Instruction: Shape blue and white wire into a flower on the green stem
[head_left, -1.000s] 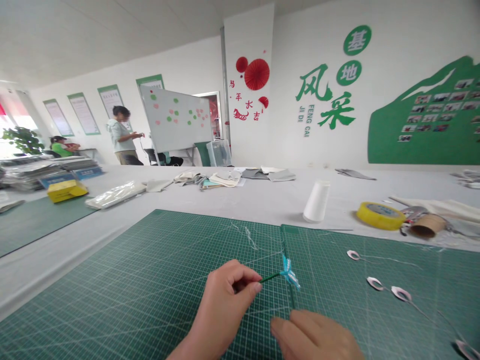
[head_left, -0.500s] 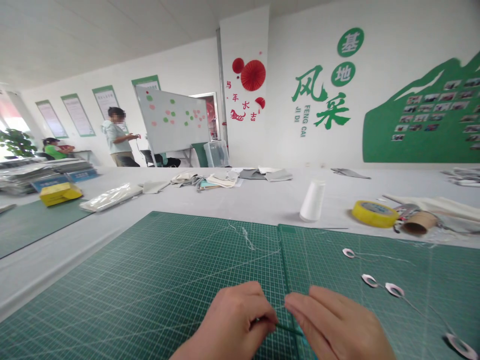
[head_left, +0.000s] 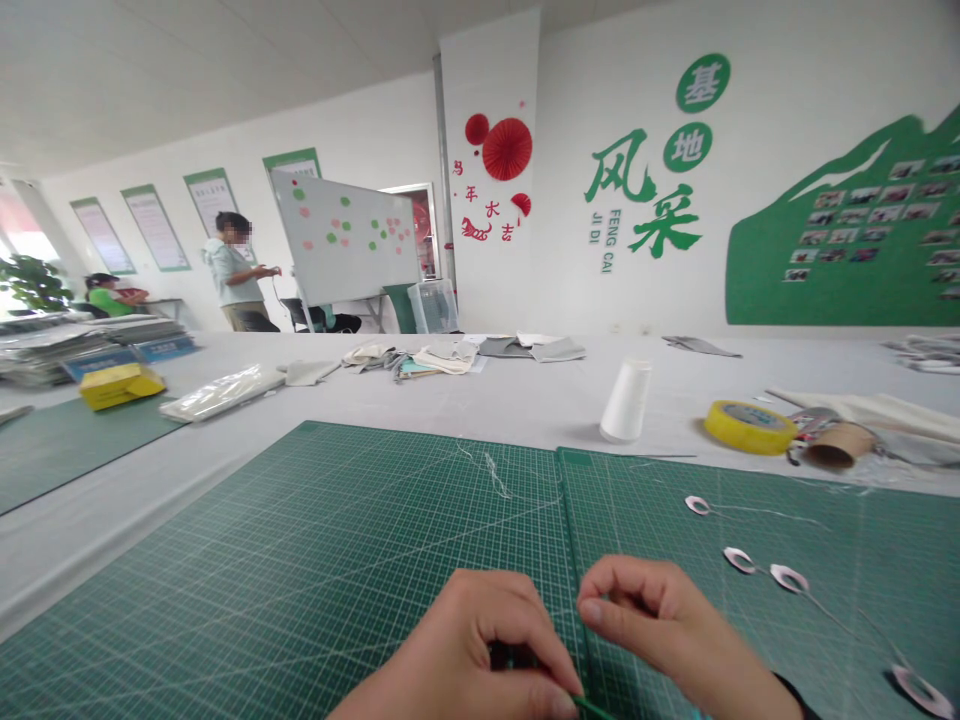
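At the bottom centre, my left hand [head_left: 480,650] pinches a thin green strip [head_left: 592,707] between thumb and forefinger; most of the strip lies below the picture's edge. My right hand [head_left: 667,620] is just to the right, thumb and curled forefinger pressed together; whatever they grip is too small to make out. Both hands are over the green gridded cutting mats [head_left: 337,540], close to the seam between two of them. White oval rings [head_left: 789,578] with thin threads lie on the right mat. Loose white thread [head_left: 495,475] lies on the mat ahead of my hands.
Beyond the mats stand a white thread cone [head_left: 625,402], a yellow tape roll [head_left: 750,427] and a cardboard tube [head_left: 838,446]. Fabric scraps [head_left: 442,358] lie further back. At the left are a yellow box [head_left: 121,387] and a plastic-wrapped pack [head_left: 223,393]. Two people are in the background.
My right hand has turned and curled its fingers, moving away from the green strip. My left hand has shifted slightly right and down, still pinching the strip.
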